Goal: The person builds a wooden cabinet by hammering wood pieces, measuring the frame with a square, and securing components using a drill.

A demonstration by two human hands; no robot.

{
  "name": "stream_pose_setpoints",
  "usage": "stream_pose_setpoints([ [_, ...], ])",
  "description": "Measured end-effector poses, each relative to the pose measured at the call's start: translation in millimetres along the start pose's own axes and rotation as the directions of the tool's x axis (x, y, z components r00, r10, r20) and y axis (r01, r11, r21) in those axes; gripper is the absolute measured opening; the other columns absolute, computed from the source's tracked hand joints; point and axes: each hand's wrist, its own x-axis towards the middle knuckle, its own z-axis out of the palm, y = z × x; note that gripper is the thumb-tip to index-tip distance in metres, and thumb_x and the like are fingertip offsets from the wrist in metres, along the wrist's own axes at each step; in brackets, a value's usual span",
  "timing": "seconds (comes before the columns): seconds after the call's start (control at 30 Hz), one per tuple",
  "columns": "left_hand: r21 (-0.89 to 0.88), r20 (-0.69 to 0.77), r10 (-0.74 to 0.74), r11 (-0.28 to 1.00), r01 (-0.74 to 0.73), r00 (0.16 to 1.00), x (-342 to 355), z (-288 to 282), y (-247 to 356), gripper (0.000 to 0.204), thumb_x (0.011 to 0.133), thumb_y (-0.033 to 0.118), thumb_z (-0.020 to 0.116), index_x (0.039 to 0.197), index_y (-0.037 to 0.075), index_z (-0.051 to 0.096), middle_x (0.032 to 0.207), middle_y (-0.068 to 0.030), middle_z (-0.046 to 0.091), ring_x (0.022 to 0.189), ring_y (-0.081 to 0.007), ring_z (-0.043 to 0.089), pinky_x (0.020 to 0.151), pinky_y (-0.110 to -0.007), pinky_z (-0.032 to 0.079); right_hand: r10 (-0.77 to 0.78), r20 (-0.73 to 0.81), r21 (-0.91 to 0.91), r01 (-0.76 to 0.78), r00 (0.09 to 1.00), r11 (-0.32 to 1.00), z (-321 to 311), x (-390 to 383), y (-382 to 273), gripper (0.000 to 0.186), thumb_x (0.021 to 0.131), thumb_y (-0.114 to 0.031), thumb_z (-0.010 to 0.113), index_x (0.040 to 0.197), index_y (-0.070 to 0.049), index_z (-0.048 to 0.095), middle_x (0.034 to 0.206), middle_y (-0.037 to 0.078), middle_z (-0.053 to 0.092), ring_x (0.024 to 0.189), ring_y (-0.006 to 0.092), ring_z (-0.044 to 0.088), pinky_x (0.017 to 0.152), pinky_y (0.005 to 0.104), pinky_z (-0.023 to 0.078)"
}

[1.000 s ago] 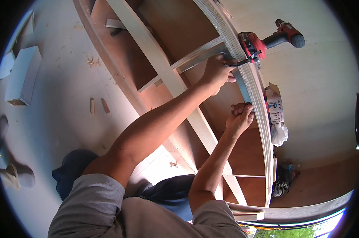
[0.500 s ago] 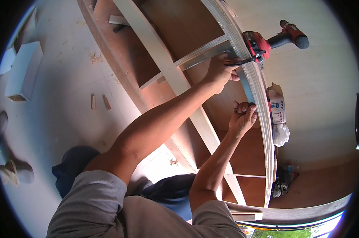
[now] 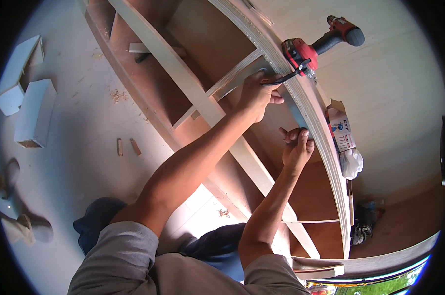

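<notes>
My left hand is closed, with a slim, curved black thing running from its fingers across the edge of a wooden cabinet frame. That thing's far end lies by the red and black cordless drill; its exact kind I cannot make out. Below the left hand, my right hand has its fingers curled and thumb up against the inner side of the frame's edge. Whatever it pinches is hidden. Between the hands, a smooth, pale metallic strip runs along the inside of that edge.
On the pale panel to the right are a small printed box and a white plastic bag. White box-like pieces, wood scraps and shavings lie on the floor at left. Another person's feet show at far left.
The view has shifted, so the drill and frame appear further left. Both hands stay at the frame's edge; the right hand's fingers have opened slightly, and the left keeps the black thing.
</notes>
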Motion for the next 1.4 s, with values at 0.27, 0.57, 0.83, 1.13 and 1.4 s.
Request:
stream_pose_setpoints([
  [0.27,0.077,-0.038,0.042,0.996,-0.039,0.998,-1,-6,0,0.015,0.091,0.02,0.071,0.093,0.008,0.062,0.09,-0.0034,0.063,0.069,-0.0152,0.061,0.061,-0.032,0.057,-0.067,-0.133,-0.053,0.06,0.989,0.997,8,4,13,0.035,0.098,-0.03,0.063,0.073,-0.01,0.05,0.058,-0.001,0.041,0.052,0.0112,0.038,0.053,0.0311,0.039],
  [0.57,0.906,0.104,0.373,0.346,-0.242,0.922,-135,-155,-129,0.017,0.093,0.018,0.062,0.085,0.003,0.059,0.08,-0.0165,0.062,0.075,-0.0331,0.061,0.069,-0.042,0.049,-0.043,-0.085,0.032,0.046,0.995,0.998,7,13,16,0.04,0.095,-0.03,0.068,0.067,-0.011,0.047,0.057,-0.003,0.031,0.053,0.0119,0.031,0.054,0.0314,0.035],
  [0.83,0.973,0.221,0.339,-0.011,-0.231,0.914,-143,-249,-43,0.014,0.092,0.019,0.061,0.089,0.005,0.06,0.087,-0.0146,0.064,0.085,-0.034,0.063,0.075,-0.045,0.05,-0.059,-0.124,0.039,0.064,0.991,0.997,7,6,4,0.033,0.098,-0.022,0.064,0.071,-0.01,0.049,0.058,-0.003,0.033,0.053,0.0105,0.03,0.055,0.0305,0.033],
  [1.13,0.396,0.902,0.102,-0.583,-0.71,0.42,-47,29,135,0.074,0.08,0.019,0.076,0.144,0.011,0.039,0.143,-0.0213,0.036,0.133,-0.0375,0.036,0.112,-0.046,0.03,0.04,-0.151,0.21,-0.007,0.988,0.978,0,0,4,0.022,0.097,-0.017,0.064,0.078,-0.012,0.054,0.059,-0.004,0.04,0.051,0.0077,0.035,0.048,0.0268,0.036],
  [1.4,0.236,0.842,-0.16,-0.749,-0.619,0.514,12,22,111,0.11,0.07,0.023,0.084,0.157,0.024,0.017,0.159,-0.0223,0.02,0.147,-0.036,0.023,0.119,-0.05,0.019,0.119,-0.151,0.249,-0.079,0.981,0.965,10,10,2,0.029,0.097,-0.019,0.066,0.073,-0.012,0.051,0.061,-0.003,0.044,0.053,0.0081,0.04,0.049,0.0293,0.041],
])
